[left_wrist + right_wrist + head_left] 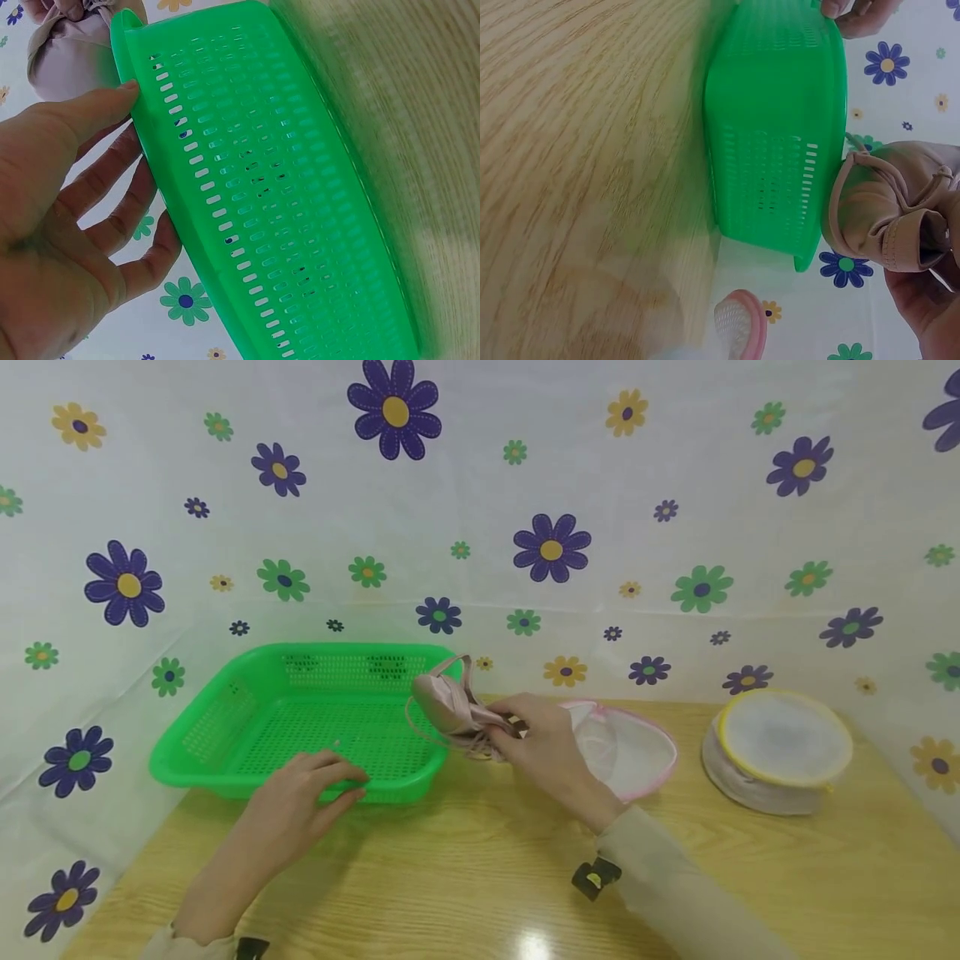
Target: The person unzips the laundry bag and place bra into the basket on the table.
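A pinkish-beige bra [448,706], bunched together with its straps hanging loose, is in my right hand [551,747]. Thumb and fingers pinch it at one end, and the rounded cup side points left over the right rim of a green plastic basket [408,789]. In the right wrist view the bra [892,199] overlaps the basket rim. My left hand [300,793] grips the basket's front rim near its right corner. The left wrist view shows the thumb on the rim [129,94] and the other fingers along its inner side.
Behind my right hand lies a white mesh laundry bag [641,752] with pink edging. Further right on the wooden table [465,877] sits a round white mesh bag [783,739] with a yellow rim. A flower-printed sheet [480,502] hangs along the back and left side.
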`<state>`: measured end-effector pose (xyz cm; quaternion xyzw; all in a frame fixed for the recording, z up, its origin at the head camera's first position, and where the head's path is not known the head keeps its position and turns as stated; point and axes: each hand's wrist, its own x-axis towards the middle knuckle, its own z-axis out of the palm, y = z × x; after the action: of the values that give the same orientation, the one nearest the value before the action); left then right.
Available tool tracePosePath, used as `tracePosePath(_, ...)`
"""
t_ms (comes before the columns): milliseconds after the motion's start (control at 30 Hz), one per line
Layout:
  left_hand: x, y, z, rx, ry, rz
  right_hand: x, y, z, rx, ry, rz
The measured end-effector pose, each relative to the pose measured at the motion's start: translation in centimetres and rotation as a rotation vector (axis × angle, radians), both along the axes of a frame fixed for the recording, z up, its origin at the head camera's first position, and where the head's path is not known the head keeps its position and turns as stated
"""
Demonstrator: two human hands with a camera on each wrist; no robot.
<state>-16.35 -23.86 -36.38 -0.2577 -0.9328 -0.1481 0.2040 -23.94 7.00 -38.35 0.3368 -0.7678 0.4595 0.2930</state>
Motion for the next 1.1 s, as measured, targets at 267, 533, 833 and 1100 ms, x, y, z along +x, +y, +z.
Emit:
tracePosePath(267,-0.2,0.0,0.2,-0.004,0.005,-0.019,-0.4,-1.0,0.5,0.024,0.008,0.005)
tracePosePath(533,-0.4,0.0,0.1,-0.005,0.009,-0.024,-1.0,-2.3,1.5,0.082,0.029,0.002)
tracePosePath(833,-0.2,-0.2,0.0,0.001,0.011,-0.012,-1.9,-4.0,2.4,0.160,0.050,0.013)
tracePosePath(1100,-0.3,-0.3,-0.1,0.004,-0.004,-0.014,-3.0,-5.8,3.5,0.183,0.075,-0.028)
